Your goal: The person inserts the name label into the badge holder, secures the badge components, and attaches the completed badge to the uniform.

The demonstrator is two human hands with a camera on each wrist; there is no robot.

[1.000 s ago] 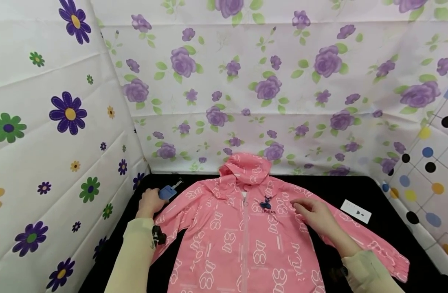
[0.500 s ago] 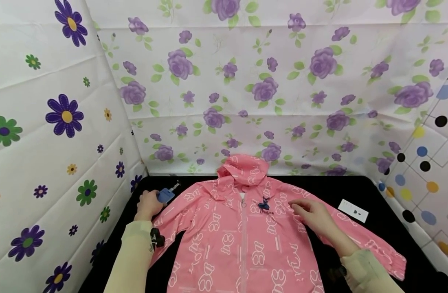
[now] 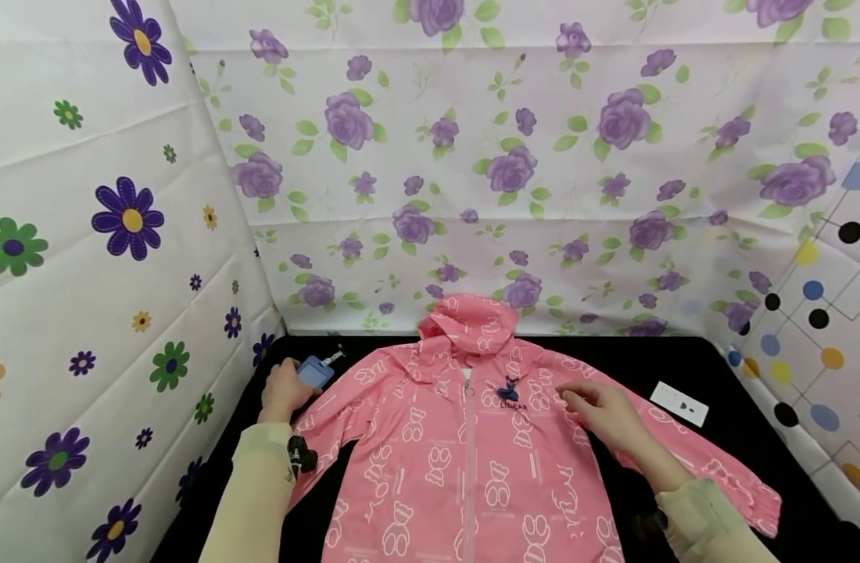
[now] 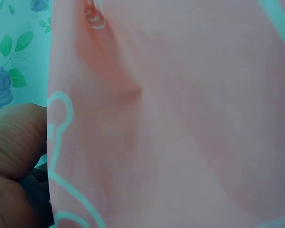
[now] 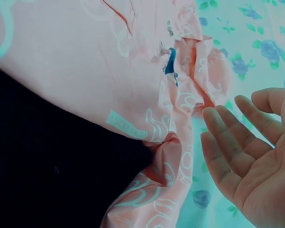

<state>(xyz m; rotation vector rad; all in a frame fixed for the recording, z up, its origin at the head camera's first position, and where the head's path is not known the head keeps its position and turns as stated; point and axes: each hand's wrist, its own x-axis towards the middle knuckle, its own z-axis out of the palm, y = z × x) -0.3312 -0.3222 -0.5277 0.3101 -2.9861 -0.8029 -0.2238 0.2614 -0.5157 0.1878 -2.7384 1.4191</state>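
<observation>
Pink jacket (image 3: 437,438) crosses black table's (image 3: 655,360) far edge (room rightward); left hand (image 3: 284,390) seemingly pinches badge (image 3: 315,372); right hand's (image 3: 604,413) fingers loosely apart.

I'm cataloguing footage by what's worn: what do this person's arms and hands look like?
The left hand and right hand are ungloved. The left sleeve and right sleeve are pale cream-yellow and end near the wrists. A small black device sits at the left wrist; a dark item by the right wrist is unclear.
</observation>
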